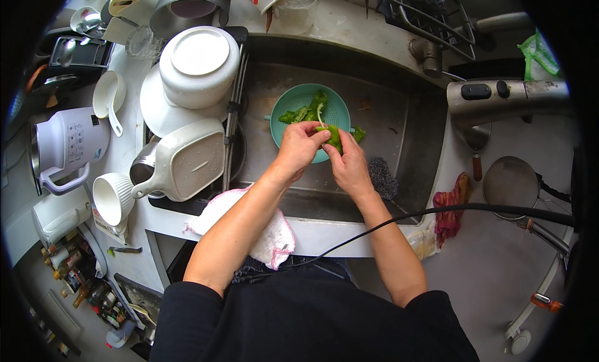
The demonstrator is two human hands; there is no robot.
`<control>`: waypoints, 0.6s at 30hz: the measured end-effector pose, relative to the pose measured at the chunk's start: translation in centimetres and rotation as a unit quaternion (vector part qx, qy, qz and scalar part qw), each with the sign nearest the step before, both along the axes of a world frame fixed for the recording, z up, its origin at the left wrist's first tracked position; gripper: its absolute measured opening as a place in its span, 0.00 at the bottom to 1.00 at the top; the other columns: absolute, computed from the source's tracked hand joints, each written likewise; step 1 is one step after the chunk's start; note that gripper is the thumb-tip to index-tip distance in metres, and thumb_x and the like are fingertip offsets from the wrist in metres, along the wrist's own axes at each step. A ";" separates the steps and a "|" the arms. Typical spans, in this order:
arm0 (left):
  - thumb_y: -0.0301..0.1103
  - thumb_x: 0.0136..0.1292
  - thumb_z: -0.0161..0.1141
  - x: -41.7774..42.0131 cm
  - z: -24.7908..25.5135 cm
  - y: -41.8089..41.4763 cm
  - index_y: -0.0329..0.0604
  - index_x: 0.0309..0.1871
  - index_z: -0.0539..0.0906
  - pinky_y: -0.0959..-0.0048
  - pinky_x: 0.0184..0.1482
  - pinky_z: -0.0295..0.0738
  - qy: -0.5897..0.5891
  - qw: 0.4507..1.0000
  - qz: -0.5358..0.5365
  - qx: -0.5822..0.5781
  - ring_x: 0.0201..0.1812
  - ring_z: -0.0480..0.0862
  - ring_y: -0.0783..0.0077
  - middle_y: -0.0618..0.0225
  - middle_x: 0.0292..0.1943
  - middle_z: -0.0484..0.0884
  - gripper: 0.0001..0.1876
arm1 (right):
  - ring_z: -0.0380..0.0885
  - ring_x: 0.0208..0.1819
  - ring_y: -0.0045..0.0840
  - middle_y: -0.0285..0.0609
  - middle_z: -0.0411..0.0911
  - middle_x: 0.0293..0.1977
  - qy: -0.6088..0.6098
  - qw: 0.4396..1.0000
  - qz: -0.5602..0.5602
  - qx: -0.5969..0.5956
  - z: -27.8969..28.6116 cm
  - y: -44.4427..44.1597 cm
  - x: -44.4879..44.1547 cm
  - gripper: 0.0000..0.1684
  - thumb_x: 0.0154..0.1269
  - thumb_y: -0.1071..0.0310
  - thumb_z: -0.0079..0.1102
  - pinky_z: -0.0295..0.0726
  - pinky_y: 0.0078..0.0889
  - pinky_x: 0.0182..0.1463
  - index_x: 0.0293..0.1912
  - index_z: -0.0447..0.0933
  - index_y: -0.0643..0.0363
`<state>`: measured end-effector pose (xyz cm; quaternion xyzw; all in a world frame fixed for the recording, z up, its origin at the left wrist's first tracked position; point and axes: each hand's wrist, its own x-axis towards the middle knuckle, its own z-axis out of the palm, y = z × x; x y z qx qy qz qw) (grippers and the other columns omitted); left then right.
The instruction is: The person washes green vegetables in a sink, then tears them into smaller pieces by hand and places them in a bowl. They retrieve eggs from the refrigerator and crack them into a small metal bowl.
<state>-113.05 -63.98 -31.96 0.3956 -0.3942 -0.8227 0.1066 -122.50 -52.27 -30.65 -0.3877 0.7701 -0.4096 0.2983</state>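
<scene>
Above a turquoise colander [287, 102] in the sink, my two hands meet over a green pepper piece [334, 136]. My left hand [299, 146] pinches its upper left side, near a pale strip that looks like stem or core. The fingers and thumb of my right hand [350, 163] grip the same piece from the right. Other torn green pepper pieces [299, 114] lie inside the colander. Another green piece [359, 134] shows just outside its right rim, beside my right hand. My fingers partly hide the held piece.
Left of the sink [383, 100], a dish rack holds an upturned white bowl [201, 53] and a handled baking dish [196, 158]. A steel scrubber [383, 178] lies in the sink. A cloth [276, 231] drapes over the front edge. A black cable [402, 217] crosses my right forearm.
</scene>
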 end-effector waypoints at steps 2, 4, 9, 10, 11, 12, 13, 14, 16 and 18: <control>0.25 0.66 0.64 0.0 -0.8 0.3 0.30 0.47 0.83 0.81 0.36 0.74 -0.009 1.000 0.016 0.011 0.32 0.79 0.81 0.68 0.35 0.84 0.09 | 0.79 0.50 0.51 0.59 0.79 0.49 -0.020 1.000 -0.006 0.010 -1.0 0.1 0.0 0.21 0.70 0.67 0.58 0.77 0.42 0.52 0.58 0.72 0.67; 0.24 0.67 0.63 0.0 -1.9 0.5 0.31 0.46 0.84 0.81 0.35 0.74 -0.015 0.999 0.035 0.025 0.31 0.78 0.81 0.69 0.35 0.84 0.08 | 0.80 0.48 0.51 0.59 0.80 0.47 -0.104 0.994 -0.009 0.025 -1.3 -0.1 -0.2 0.20 0.70 0.67 0.56 0.78 0.43 0.51 0.57 0.72 0.67; 0.23 0.66 0.63 -1.1 -3.1 1.8 0.29 0.46 0.84 0.79 0.34 0.74 -0.057 0.994 0.093 0.010 0.30 0.78 0.80 0.68 0.33 0.85 0.08 | 0.82 0.46 0.49 0.58 0.82 0.44 -0.106 0.988 -0.099 0.053 -2.7 -0.8 1.5 0.18 0.71 0.66 0.55 0.79 0.43 0.48 0.55 0.73 0.67; 0.23 0.66 0.63 -1.0 -3.4 1.7 0.29 0.46 0.84 0.78 0.33 0.75 -0.080 0.993 0.088 -0.021 0.30 0.79 0.79 0.67 0.33 0.85 0.08 | 0.82 0.46 0.49 0.58 0.82 0.45 -0.108 0.983 -0.117 0.095 -2.8 -1.2 1.9 0.18 0.72 0.66 0.55 0.79 0.43 0.47 0.55 0.73 0.67; 0.23 0.65 0.63 -1.0 -3.6 1.6 0.28 0.45 0.84 0.78 0.33 0.75 -0.104 0.990 0.083 -0.052 0.30 0.79 0.79 0.66 0.33 0.85 0.08 | 0.82 0.46 0.49 0.58 0.82 0.45 -0.110 0.975 -0.134 0.138 -2.9 -1.6 2.1 0.18 0.72 0.66 0.55 0.79 0.43 0.47 0.55 0.73 0.67; 0.23 0.65 0.63 -1.3 -3.2 1.5 0.28 0.45 0.84 0.77 0.32 0.76 -0.124 0.986 0.073 -0.081 0.30 0.80 0.78 0.65 0.33 0.85 0.09 | 0.83 0.44 0.45 0.57 0.83 0.43 -0.106 0.975 -0.145 0.130 -3.4 -1.4 2.1 0.18 0.71 0.64 0.56 0.79 0.41 0.45 0.54 0.74 0.67; 0.24 0.65 0.63 -1.3 -2.8 1.5 0.28 0.46 0.84 0.76 0.32 0.76 -0.144 0.982 0.050 -0.108 0.30 0.81 0.78 0.64 0.33 0.85 0.09 | 0.83 0.43 0.44 0.57 0.83 0.42 -0.229 0.951 -0.178 0.108 -4.0 -1.3 2.0 0.18 0.71 0.64 0.57 0.79 0.41 0.45 0.53 0.74 0.67; 0.24 0.65 0.63 -1.2 -2.3 1.5 0.28 0.46 0.84 0.75 0.32 0.77 -0.163 0.977 0.027 -0.135 0.30 0.81 0.77 0.63 0.33 0.85 0.09 | 0.84 0.43 0.43 0.57 0.83 0.41 -0.347 0.910 -0.209 0.084 -4.6 -1.1 1.8 0.19 0.70 0.63 0.58 0.79 0.40 0.45 0.53 0.75 0.67; 0.24 0.63 0.64 -1.0 -2.5 1.6 0.28 0.45 0.84 0.70 0.33 0.78 -0.187 0.962 0.025 -0.199 0.30 0.84 0.69 0.57 0.32 0.86 0.09 | 0.84 0.39 0.39 0.55 0.84 0.39 -0.509 0.830 -0.226 0.041 -5.3 -1.2 1.5 0.17 0.70 0.62 0.60 0.79 0.39 0.42 0.51 0.77 0.66; 0.22 0.60 0.64 -0.9 -4.0 2.0 0.29 0.43 0.84 0.62 0.36 0.79 -0.195 0.940 0.061 -0.272 0.31 0.86 0.55 0.48 0.32 0.86 0.09 | 0.82 0.36 0.41 0.53 0.83 0.39 -0.302 0.932 -0.175 0.098 -5.7 -1.3 1.4 0.15 0.70 0.64 0.60 0.79 0.41 0.41 0.51 0.78 0.64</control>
